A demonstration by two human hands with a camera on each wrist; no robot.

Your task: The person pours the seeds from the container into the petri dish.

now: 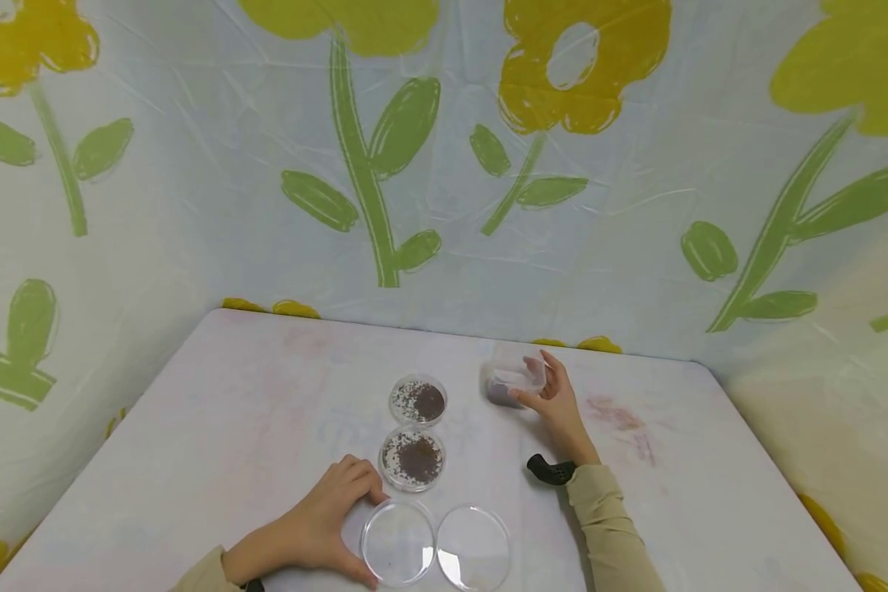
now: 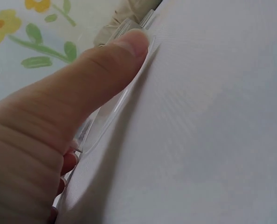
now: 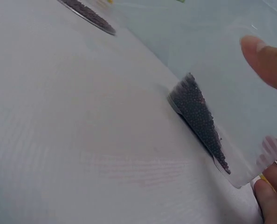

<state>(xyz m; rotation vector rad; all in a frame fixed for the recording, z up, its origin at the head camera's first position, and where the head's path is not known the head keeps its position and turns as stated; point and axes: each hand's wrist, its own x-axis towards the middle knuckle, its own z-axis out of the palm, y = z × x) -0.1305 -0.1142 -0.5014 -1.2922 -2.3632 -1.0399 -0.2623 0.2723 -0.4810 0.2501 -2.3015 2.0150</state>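
Observation:
My left hand (image 1: 333,514) grips the left edge of a clear, round petri dish lid (image 1: 400,543), with thumb and fingers spread round its rim. In the left wrist view the thumb (image 2: 106,65) presses against that thin clear rim. My right hand (image 1: 558,403) holds a clear plastic box (image 1: 520,372) by its sides near the back of the table. Small dark seed-like grains (image 3: 199,112) are heaped along one side of the box, which looks tilted in the right wrist view. Whether its base touches the table I cannot tell.
Two petri dishes, one farther back (image 1: 418,400) and one nearer (image 1: 413,459), hold dark grains over a white layer. A second clear round lid (image 1: 474,548) lies against the gripped one. A flower-printed curtain (image 1: 444,189) stands behind the pale table (image 1: 266,427).

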